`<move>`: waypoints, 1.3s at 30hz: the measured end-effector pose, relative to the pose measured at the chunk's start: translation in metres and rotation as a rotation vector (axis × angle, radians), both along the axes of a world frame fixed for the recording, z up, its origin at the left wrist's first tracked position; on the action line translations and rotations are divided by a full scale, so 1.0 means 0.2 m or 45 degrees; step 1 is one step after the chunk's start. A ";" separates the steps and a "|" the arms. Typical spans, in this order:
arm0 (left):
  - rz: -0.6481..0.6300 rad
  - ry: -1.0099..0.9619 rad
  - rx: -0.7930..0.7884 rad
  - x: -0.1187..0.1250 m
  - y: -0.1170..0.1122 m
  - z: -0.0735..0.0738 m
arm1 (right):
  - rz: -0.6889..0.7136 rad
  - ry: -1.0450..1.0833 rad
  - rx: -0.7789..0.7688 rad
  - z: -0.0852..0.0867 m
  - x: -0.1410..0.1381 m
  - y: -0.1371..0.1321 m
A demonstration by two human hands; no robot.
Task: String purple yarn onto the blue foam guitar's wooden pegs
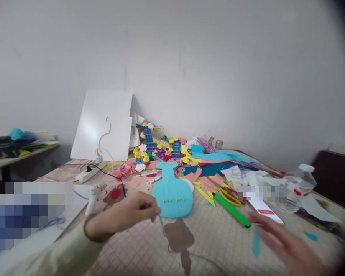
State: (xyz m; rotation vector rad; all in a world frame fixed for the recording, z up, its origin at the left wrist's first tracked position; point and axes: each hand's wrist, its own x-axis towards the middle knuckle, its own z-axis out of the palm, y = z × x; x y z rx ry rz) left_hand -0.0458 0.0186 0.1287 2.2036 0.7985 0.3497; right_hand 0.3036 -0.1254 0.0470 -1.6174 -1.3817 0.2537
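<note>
A light-blue guitar-shaped cutout (pixel 172 193) lies flat on the patterned tabletop, with a row of small pale pegs across its lower part. My left hand (pixel 132 214) is closed in a pinch at its lower left edge. From those fingertips a thin grey cord (pixel 169 245) hangs and trails over the table to the lower right. My right hand (pixel 287 239) is off to the right, smeared by motion, with fingers stretched out and apart. Nearest to it are a green utility knife (pixel 231 210) and a small blue strip (pixel 256 243), also blurred.
Red-and-yellow-handled scissors (pixel 231 196), a phone (pixel 264 207) and a plastic bottle (pixel 300 182) stand or lie at right. Decorated paper guitars (pixel 149 142) and paper scraps fill the back. A white glue gun (pixel 92 199) and a power strip (pixel 89 173) are at left.
</note>
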 end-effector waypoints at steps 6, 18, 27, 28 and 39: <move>-0.084 0.006 0.128 0.21 -0.10 -0.04 | 0.825 0.456 -0.264 0.01 -0.71 0.27; 0.181 -0.122 -0.060 0.09 0.13 -0.25 | 0.499 0.857 -0.077 -0.17 -0.63 0.25; 0.309 -0.302 -0.269 0.15 0.26 -0.25 | 0.676 1.199 -0.252 -0.23 -0.58 0.26; 0.322 -0.329 -0.301 0.16 0.27 -0.26 | 0.661 1.237 -0.275 -0.24 -0.59 0.26; 0.324 -0.704 -0.921 0.20 0.19 -0.39 | 0.878 1.081 -0.674 -0.43 -0.86 0.16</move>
